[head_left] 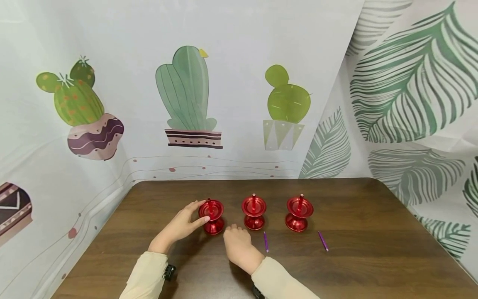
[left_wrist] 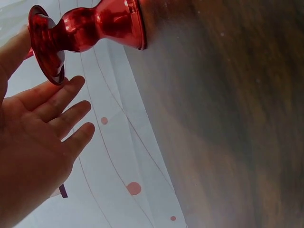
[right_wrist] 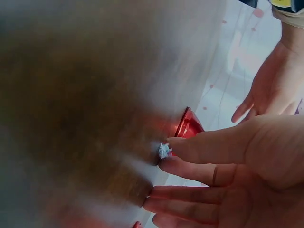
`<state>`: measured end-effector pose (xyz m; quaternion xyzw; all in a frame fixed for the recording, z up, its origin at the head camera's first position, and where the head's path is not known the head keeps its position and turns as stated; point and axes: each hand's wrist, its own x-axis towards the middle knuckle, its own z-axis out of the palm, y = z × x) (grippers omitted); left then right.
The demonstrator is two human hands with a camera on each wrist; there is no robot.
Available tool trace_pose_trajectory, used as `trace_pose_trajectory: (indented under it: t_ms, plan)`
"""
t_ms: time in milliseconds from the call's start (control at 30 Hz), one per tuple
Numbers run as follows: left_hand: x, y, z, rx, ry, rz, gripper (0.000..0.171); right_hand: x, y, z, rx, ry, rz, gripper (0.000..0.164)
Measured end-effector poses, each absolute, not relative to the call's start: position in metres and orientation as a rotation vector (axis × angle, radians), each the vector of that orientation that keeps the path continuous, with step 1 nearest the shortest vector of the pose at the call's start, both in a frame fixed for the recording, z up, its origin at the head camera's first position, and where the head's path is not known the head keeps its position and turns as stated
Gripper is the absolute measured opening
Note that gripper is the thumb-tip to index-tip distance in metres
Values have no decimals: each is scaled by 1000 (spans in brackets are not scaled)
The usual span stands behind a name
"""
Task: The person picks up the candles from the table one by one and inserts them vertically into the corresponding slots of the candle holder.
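Note:
A shiny red candle holder (head_left: 214,226) stands at the left, with a dish on a waisted foot and a short upright red stem. My left hand (head_left: 183,223) holds it by the dish, thumb at the near rim and index finger at the far side; its other fingers are spread in the left wrist view. My right hand (head_left: 237,245) is low over the table, right of that holder. In the right wrist view its thumb and index finger pinch a small thing with a rough whitish end (right_wrist: 164,151). The rest of that thing is hidden.
Two matching red candle holders stand in the middle (head_left: 254,222) and at the right (head_left: 296,223). Thin purple sticks with pale ends lie in front of them, one near the middle holder (head_left: 266,241), another (head_left: 323,241) farther right. Behind the brown table (head_left: 373,232) hangs a printed cloth (head_left: 239,83).

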<state>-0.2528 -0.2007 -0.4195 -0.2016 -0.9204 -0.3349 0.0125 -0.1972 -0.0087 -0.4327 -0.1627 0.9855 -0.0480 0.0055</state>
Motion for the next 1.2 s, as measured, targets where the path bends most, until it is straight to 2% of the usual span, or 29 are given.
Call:
trace_pose_trajectory:
  t_ms: [267,567,900,1200]
  plan:
    - [-253,-201,-417,-636,-2870,-1043,64,-201,-10,-431,-511,3137,-125,26]
    - [-252,-201,-416,-632,-2872,-1043,63,-202,1,-419,-612,3217,-271,32]
    - [-250,-200,-415,-601,-2883,-1073,63,-212,18,-397,-709,3202,-703,25]
    - [-249,-197,-414,-581,-2886,-1066,62,-221,17,-385,-638,3131,-1101,15]
